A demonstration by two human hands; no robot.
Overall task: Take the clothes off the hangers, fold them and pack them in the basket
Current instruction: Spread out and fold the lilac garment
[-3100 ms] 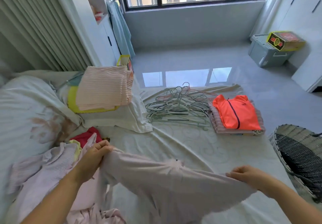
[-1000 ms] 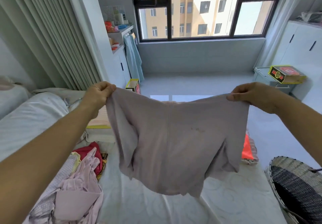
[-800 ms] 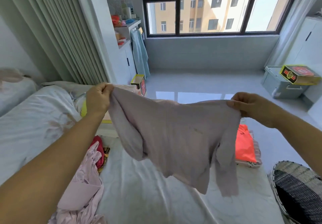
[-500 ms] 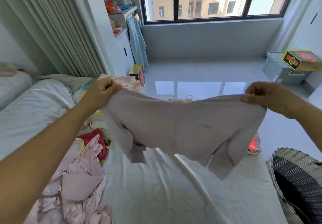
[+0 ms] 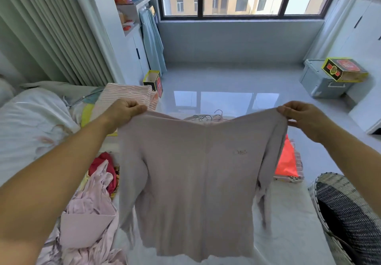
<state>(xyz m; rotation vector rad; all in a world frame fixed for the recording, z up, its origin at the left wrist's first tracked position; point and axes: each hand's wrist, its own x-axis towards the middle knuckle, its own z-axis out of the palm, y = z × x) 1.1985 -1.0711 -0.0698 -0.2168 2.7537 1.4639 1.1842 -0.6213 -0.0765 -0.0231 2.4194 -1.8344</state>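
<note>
A pale lilac long-sleeved top (image 5: 198, 182) hangs spread out in the air over the bed. My left hand (image 5: 123, 112) pinches its left shoulder and my right hand (image 5: 299, 116) pinches its right shoulder. The sleeves dangle at both sides. The woven basket (image 5: 329, 219) stands at the lower right beside the bed. A heap of loose clothes (image 5: 90, 207), pink and red, lies at the lower left. Behind the top, only the hooks of several hangers (image 5: 210, 117) show. A folded orange garment (image 5: 286, 161) peeks out to the right of the top.
Folded striped pink clothes (image 5: 125, 97) sit on a pillow at the left. A white duvet (image 5: 26, 128) covers the left of the bed. On the floor stand a grey storage box (image 5: 317, 83) with a yellow carton and a small yellow box (image 5: 153, 82).
I have lifted the top off the bed and shaken it out. It now hangs straight down, fully spread, with my hands a little higher and wider apart.
</note>
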